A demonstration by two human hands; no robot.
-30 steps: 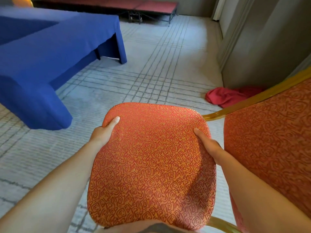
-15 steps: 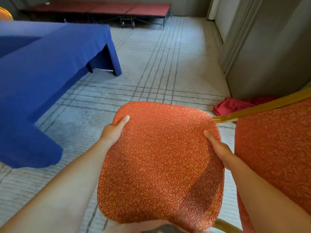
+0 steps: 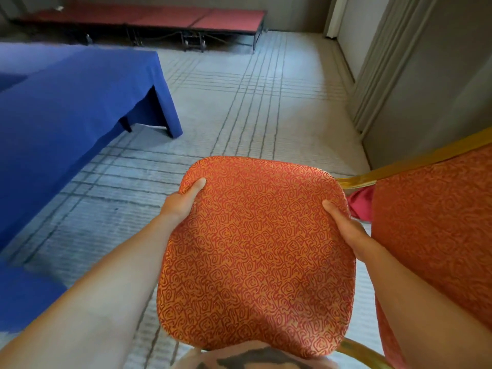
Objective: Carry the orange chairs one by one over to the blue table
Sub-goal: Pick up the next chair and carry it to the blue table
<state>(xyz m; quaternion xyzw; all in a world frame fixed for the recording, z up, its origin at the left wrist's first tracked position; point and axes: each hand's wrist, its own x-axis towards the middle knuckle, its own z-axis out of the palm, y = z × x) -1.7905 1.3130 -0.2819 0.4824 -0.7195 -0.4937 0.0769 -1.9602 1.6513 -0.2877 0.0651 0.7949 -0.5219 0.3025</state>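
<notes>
Item 1: orange chair (image 3: 255, 257), patterned upholstery. Its seat fills the lower centre of the view, raised off the carpet and tilted towards the camera, with a forearm on either side.
Item 2: backrest (image 3: 431, 235), same fabric, at the right edge of the view and joined to the seat by a gold frame (image 3: 415, 162).
Item 3: left grip (image 3: 183, 201), a bare hand grasping the seat's left edge. The thumb lies on top of the cushion; the fingers go under the rim, out of sight.
Item 4: right grip (image 3: 343, 227), a bare hand grasping the seat's right edge in the same way, thumb on top.
Item 5: blue tabletop (image 3: 66, 102), draped to the floor in blue cloth. It stands at the left, apart from the chair, with a strip of carpet between them.
Item 6: carpet (image 3: 253, 102), pale grey with dark grid lines.
Item 7: red cloth (image 3: 360, 203), crumpled on the floor, showing between the seat and the backrest.
Item 8: low red platform (image 3: 186, 18) on a dark metal frame, along the far wall.
Item 9: grey wall panels (image 3: 426, 75), at the right.
</notes>
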